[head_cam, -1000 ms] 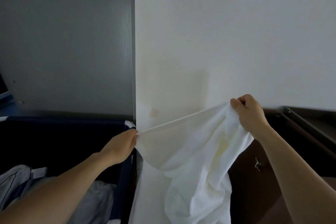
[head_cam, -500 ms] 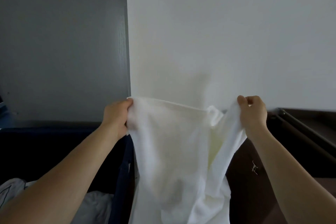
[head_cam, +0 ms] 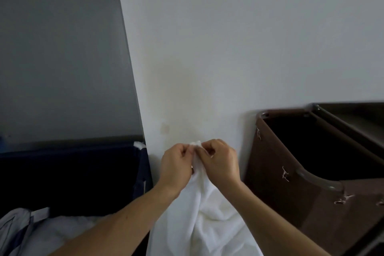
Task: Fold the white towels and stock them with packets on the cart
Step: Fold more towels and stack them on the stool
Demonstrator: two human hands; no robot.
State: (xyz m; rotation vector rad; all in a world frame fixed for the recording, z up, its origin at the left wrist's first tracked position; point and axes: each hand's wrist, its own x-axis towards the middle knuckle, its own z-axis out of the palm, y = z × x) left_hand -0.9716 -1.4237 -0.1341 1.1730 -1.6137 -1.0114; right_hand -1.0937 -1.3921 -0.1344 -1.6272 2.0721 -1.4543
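A white towel (head_cam: 204, 220) hangs in front of the white wall, held up by its top corners. My left hand (head_cam: 176, 166) and my right hand (head_cam: 220, 164) are pressed together at the centre, each pinching a corner of the towel, and the two corners meet between my fingertips. The rest of the cloth falls in loose folds below my wrists and runs off the bottom edge. No packets are visible.
A dark blue laundry bin (head_cam: 72, 174) stands at the left with crumpled white and grey linen (head_cam: 52, 233) in it. The brown cart bag (head_cam: 301, 172) with metal hooks stands open at the right. A white wall (head_cam: 228, 48) is close ahead.
My hands, spread wide with the towel stretched between them, have come together at the centre, bringing the two top corners to meet. The view has shifted to the right.
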